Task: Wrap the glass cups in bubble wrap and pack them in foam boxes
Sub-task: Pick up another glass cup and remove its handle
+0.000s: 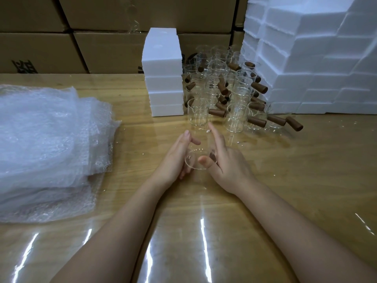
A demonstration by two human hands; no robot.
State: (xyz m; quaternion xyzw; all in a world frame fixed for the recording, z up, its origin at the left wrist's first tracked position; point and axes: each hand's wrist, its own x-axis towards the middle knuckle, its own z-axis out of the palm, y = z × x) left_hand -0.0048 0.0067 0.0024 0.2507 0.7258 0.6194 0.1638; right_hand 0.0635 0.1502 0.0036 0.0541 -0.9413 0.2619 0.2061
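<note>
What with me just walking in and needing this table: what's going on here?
A person holds one bare glass cup between the left hand and right hand at the wooden table. It is not yet wrapped; the bubble wrap pile lies at the left, and more cups stand behind, between stacks of foam boxes.

A wooden table (306, 170) of pale grain is observed across the middle and lower frame. Its surface is glossy, and bright streaks of light (203, 237) are reflected along the bottom. Stacked brown cardboard cartons (114, 50) are noted behind it, filling the upper left and centre. Black print (25, 66) is seen on one carton at far left, illegible.
</note>
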